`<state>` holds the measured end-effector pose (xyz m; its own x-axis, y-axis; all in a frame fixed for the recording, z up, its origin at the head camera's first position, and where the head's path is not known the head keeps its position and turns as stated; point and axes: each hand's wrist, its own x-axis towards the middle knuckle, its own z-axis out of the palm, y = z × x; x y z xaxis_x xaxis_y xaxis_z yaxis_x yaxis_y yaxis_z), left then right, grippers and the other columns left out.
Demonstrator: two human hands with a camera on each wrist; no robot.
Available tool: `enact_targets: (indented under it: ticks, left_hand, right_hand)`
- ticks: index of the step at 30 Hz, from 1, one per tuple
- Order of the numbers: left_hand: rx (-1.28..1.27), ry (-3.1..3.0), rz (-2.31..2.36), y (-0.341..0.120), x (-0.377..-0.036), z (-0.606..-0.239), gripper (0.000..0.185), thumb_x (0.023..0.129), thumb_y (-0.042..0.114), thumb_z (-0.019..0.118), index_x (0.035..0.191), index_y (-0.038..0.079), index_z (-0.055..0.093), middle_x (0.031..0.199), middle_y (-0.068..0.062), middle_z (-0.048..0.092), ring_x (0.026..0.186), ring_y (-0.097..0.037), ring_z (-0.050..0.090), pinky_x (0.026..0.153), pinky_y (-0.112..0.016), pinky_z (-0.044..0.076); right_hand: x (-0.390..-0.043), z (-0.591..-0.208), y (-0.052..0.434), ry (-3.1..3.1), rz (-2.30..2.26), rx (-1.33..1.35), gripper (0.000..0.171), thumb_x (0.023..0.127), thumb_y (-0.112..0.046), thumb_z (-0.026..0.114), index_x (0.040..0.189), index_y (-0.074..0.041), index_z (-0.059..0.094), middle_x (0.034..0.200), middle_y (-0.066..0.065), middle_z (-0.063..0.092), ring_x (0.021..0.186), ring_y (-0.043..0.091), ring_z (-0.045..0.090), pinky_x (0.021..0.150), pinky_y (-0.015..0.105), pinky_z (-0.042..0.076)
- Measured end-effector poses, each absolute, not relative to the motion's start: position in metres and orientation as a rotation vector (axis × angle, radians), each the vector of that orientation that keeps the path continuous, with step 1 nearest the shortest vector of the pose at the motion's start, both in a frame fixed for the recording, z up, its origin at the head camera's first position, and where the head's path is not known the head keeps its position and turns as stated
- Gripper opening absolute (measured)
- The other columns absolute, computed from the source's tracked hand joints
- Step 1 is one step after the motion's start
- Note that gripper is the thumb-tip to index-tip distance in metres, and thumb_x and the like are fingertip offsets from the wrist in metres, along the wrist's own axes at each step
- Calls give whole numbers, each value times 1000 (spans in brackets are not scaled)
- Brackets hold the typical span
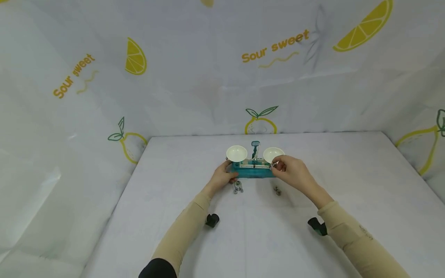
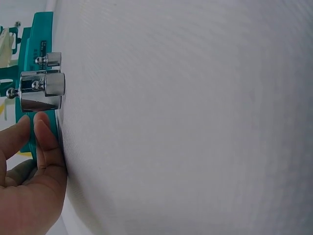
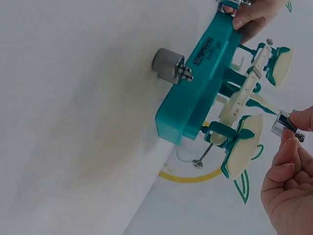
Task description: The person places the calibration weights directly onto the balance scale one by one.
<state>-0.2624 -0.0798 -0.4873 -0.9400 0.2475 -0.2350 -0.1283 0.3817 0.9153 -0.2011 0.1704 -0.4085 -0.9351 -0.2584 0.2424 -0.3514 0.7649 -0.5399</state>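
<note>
Starting at the left, my left hand (image 1: 222, 178) rests against the near left end of the teal balance scale (image 1: 253, 171), fingers (image 2: 46, 142) laid along its base and bent lightly around the corner, steadying it rather than lifting it. Just in front of that hand, two shiny metal weights (image 1: 238, 187) stand close together on the white table (image 1: 174, 216), near the scale's front edge.

In the middle, the scale sits square to me with its left pan (image 1: 236, 153) and right pan (image 1: 273, 154) on either side of the pointer post (image 1: 255, 148). Another small weight (image 1: 277, 190) stands alone on the table, in front of the right end.

At the right, my right hand (image 1: 292, 171) pinches a small silver weight (image 3: 285, 125) between thumb and fingertips, just beside the right pan and above its rim. I judge it dense for its size, hard and smooth, so likely slippery; the knob on top looks the surest hold. The pans seem light and tippy.
</note>
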Motion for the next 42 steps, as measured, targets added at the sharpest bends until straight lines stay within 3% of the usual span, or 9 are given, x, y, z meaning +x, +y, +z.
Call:
enact_targets:
  ticks: [9, 21, 32, 38, 42]
  left_hand:
    - [99, 2320, 1574, -80, -262, -486, 68, 88, 11, 63, 146, 7, 28, 85, -13, 66, 62, -7, 58, 61, -19, 51]
    - [86, 2311, 1572, -78, -260, -484, 66, 89, 12, 61, 146, 7, 28, 119, -19, 55, 65, -6, 58, 64, -19, 52]
    - [82, 2296, 1589, -79, -261, -485, 66, 89, 11, 62, 146, 7, 29, 116, -19, 56, 64, -7, 57, 62, -18, 50]
    - [80, 2290, 1592, -79, -261, -486, 67, 89, 12, 62, 146, 7, 28, 106, -18, 60, 63, -7, 57, 61, -18, 50]
    - [76, 2291, 1598, -78, -261, -486, 67, 89, 11, 62, 146, 7, 28, 110, -19, 59, 64, -7, 57, 61, -18, 50]
  right_hand:
    - [-219, -401, 176, -2784, 958, 411, 24, 85, -14, 61, 103, 2, 64, 79, 9, 62, 70, 19, 51, 53, 23, 41]
    - [-238, -405, 171, -2886, 1002, 311, 29, 88, -20, 58, 108, 1, 64, 84, 12, 61, 72, 22, 48, 55, 26, 40]
    - [-246, -415, 170, -2869, 974, 276, 29, 88, -20, 59, 105, 1, 65, 80, 11, 59, 77, 22, 40, 61, 29, 33]
    - [-246, -417, 169, -2861, 960, 294, 33, 88, -22, 59, 109, 3, 64, 82, 11, 61, 77, 23, 40, 63, 28, 32]
    - [-244, -414, 170, -2850, 927, 326, 36, 89, -22, 60, 114, 2, 63, 84, 11, 62, 78, 23, 41, 63, 28, 33]
